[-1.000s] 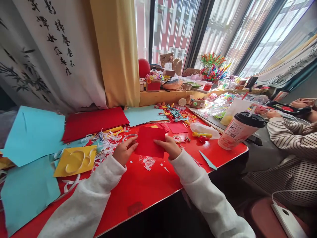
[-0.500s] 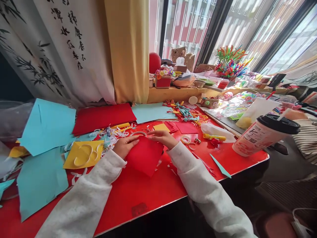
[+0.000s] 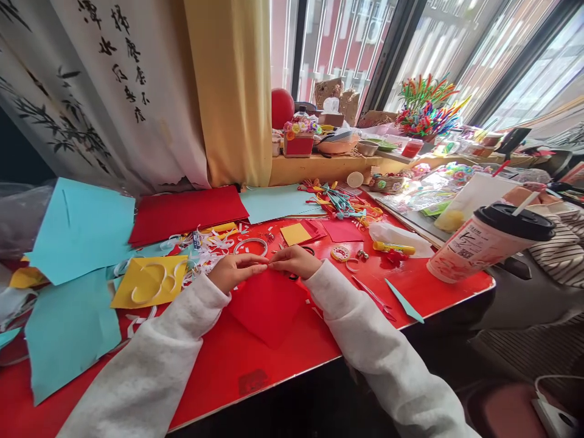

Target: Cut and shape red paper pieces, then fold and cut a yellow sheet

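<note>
A red paper square (image 3: pixel 267 307) lies turned like a diamond on the red table (image 3: pixel 237 359), one corner towards me. My left hand (image 3: pixel 235 271) and my right hand (image 3: pixel 292 261) meet fingertip to fingertip at its far corner, fingers pinched together on the paper. White sleeves cover both arms. A small yellow paper square (image 3: pixel 295 233) sits just beyond my right hand, and a white paper ring (image 3: pixel 250 244) beyond my left.
Light blue sheets (image 3: pixel 82 228), a red sheet (image 3: pixel 187 210) and a yellow cut-out sheet (image 3: pixel 148 281) lie at left among white paper scraps. A lidded drink cup (image 3: pixel 488 246) stands at right, beside another person's striped sleeve (image 3: pixel 561 252). Craft clutter fills the windowsill.
The red paper came nearer to me and turned into a diamond. Both hands moved together to its far corner, where the fingertips now touch.
</note>
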The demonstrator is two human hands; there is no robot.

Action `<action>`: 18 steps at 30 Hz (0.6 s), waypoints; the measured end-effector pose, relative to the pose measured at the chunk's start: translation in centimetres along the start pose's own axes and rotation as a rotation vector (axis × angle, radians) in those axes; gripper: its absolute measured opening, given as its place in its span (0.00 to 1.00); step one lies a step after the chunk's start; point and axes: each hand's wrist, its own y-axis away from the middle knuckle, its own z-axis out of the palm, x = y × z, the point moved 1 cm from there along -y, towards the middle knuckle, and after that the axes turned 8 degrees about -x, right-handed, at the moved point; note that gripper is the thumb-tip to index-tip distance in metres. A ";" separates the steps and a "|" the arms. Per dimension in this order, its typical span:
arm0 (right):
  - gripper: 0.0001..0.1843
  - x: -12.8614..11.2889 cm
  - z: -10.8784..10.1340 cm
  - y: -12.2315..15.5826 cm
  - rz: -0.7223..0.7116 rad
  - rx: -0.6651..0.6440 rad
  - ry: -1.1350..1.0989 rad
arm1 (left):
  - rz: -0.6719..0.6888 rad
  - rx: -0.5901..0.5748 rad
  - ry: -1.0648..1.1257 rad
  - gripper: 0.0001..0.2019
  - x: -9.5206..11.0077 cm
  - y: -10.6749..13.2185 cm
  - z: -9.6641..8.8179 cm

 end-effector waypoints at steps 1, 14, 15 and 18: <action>0.14 0.1 0.0 0.0 0.013 -0.042 0.037 | -0.021 -0.036 0.011 0.18 0.0 0.0 0.0; 0.20 0.1 0.5 0.4 0.012 -0.260 0.147 | -0.174 -0.297 0.169 0.15 -1.1 -0.3 -0.3; 0.19 0.1 0.6 0.4 -0.004 -0.263 0.155 | -0.174 -0.302 0.169 0.15 -1.1 -0.3 -0.2; 0.16 0.2 0.6 0.4 -0.053 -0.275 0.189 | -0.159 -0.301 0.163 0.14 -1.1 -0.3 -0.1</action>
